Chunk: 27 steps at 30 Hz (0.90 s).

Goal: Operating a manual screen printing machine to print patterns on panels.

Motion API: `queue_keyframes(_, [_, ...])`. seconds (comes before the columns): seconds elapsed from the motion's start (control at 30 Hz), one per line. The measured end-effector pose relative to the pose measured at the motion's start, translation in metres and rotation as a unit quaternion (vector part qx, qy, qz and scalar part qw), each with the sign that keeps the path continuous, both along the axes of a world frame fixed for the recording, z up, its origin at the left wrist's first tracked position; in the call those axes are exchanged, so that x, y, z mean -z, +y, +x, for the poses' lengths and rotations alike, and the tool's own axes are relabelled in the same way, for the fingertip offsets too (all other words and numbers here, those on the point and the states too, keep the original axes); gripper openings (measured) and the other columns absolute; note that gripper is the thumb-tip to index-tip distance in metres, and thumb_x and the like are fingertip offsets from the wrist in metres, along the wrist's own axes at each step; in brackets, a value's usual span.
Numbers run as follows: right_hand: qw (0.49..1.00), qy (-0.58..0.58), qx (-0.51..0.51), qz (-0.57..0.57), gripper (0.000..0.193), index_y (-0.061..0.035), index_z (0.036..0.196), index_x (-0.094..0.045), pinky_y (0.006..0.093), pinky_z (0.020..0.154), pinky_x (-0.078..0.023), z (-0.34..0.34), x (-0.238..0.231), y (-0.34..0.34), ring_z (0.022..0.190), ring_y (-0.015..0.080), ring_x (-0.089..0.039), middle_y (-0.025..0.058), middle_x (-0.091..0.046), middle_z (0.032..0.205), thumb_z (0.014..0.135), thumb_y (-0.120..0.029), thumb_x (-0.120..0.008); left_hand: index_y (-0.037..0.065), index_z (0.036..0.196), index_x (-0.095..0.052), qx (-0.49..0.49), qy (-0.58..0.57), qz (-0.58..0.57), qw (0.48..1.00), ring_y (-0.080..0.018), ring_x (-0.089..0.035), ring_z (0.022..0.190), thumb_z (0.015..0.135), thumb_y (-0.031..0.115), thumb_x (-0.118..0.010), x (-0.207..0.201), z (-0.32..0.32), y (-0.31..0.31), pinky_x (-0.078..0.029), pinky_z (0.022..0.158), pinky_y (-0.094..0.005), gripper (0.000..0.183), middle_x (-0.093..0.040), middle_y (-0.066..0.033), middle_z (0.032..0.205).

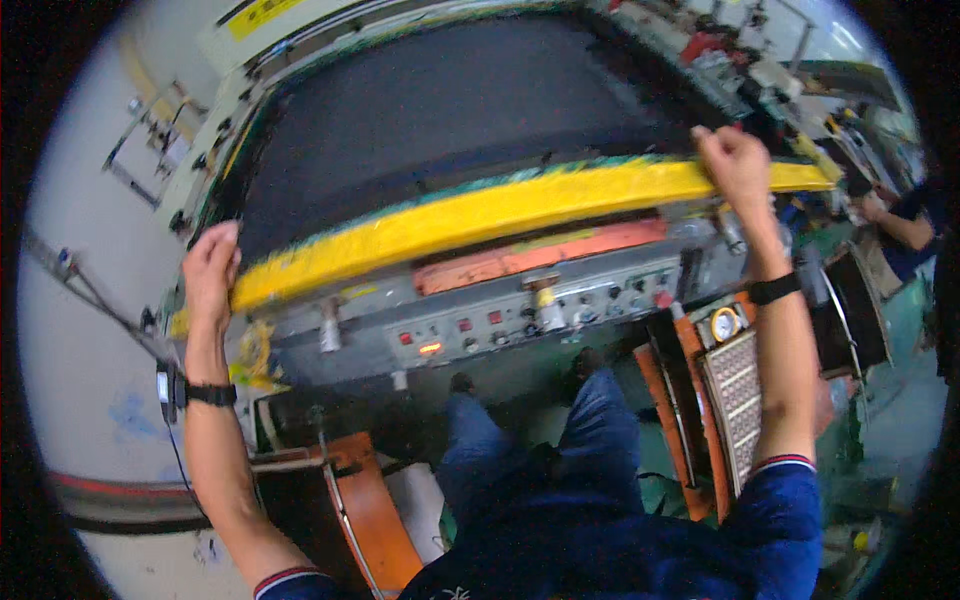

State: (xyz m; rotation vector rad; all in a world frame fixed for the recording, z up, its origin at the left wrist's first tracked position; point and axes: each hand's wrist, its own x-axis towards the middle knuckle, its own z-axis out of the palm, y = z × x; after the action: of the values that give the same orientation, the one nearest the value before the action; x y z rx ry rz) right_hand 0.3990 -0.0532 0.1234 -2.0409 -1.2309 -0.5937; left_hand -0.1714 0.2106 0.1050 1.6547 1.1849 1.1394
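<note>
A wide screen printing frame (480,218) lies across the machine in front of me, its near bar wrapped in yellow. Dark mesh (450,110) fills it, with green along the edges. My left hand (211,268) grips the near left end of the frame, fingers curled over it. Near the right end of the yellow bar, my right hand (736,172) is closed on the frame, its thumb side up. The undersides of both grips are hidden.
Below the bar runs a control panel (530,315) with red switches, knobs and a lit display. Orange-sided units (375,510) stand low on both sides of my legs, one with a round gauge (724,323). Another person (905,235) works at the far right.
</note>
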Motion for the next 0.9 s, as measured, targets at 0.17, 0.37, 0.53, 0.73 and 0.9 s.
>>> queue_keyframes(0.17, [0.995, -0.006, 0.052, 0.089, 0.038, -0.0065, 0.058, -0.057, 0.0422, 0.047, -0.041, -0.017, 0.051, -0.007, 0.051, 0.0355, -0.056, 0.0134, -0.055, 0.053, 0.082, -0.035, -0.065, 0.005, 0.107, -0.065, -0.066, -0.05, 0.019, 0.996, -0.0008, -0.044, 0.061, 0.091, 0.02, -0.061, 0.036, 0.012, -0.013, -0.031, 0.05, -0.0143, 0.022, -0.056, 0.0067, 0.078])
queue_keyframes(0.37, [0.993, 0.003, 0.038, 0.108, 0.038, -0.0067, 0.057, -0.052, 0.04, 0.044, -0.037, -0.018, 0.062, -0.011, 0.046, 0.0313, -0.054, 0.0114, -0.052, 0.05, 0.083, -0.031, -0.065, 0.005, 0.107, -0.065, -0.069, -0.112, 0.022, 0.991, -0.0008, -0.039, 0.056, 0.091, 0.018, -0.06, 0.043, 0.009, -0.017, -0.027, 0.047, -0.0158, 0.021, -0.054, 0.0048, 0.075])
queue_keyframes(0.53, [0.991, 0.014, 0.02, 0.132, 0.035, -0.0031, 0.06, -0.051, 0.0351, 0.044, -0.034, -0.016, 0.068, -0.011, 0.043, 0.0258, -0.046, 0.0131, -0.046, 0.05, 0.085, -0.025, -0.064, 0.005, 0.109, -0.064, -0.094, -0.182, 0.038, 0.978, -0.0003, -0.036, 0.054, 0.092, 0.018, -0.06, 0.042, 0.016, -0.021, -0.024, 0.046, -0.0155, 0.022, -0.053, 0.0047, 0.073])
queue_keyframes(0.73, [0.991, -0.006, 0.006, 0.137, 0.035, -0.005, 0.059, -0.049, 0.0379, 0.044, -0.034, -0.015, 0.067, -0.014, 0.044, 0.0284, -0.047, 0.0124, -0.048, 0.051, 0.086, -0.023, -0.063, 0.004, 0.11, -0.064, -0.102, -0.145, 0.033, 0.984, -0.0013, -0.039, 0.054, 0.09, 0.016, -0.062, 0.041, 0.017, -0.02, -0.027, 0.047, -0.0158, 0.023, -0.054, 0.004, 0.072])
queue_keyframes(0.9, [0.987, 0.013, -0.011, 0.159, 0.036, -0.0043, 0.06, -0.049, 0.0341, 0.043, -0.032, -0.017, 0.067, -0.011, 0.042, 0.0202, -0.041, 0.0102, -0.045, 0.051, 0.087, -0.022, -0.064, 0.005, 0.109, -0.064, -0.105, -0.118, 0.042, 0.987, -0.0013, -0.04, 0.055, 0.09, 0.016, -0.061, 0.044, 0.014, -0.02, -0.027, 0.047, -0.0152, 0.022, -0.055, 0.0042, 0.074])
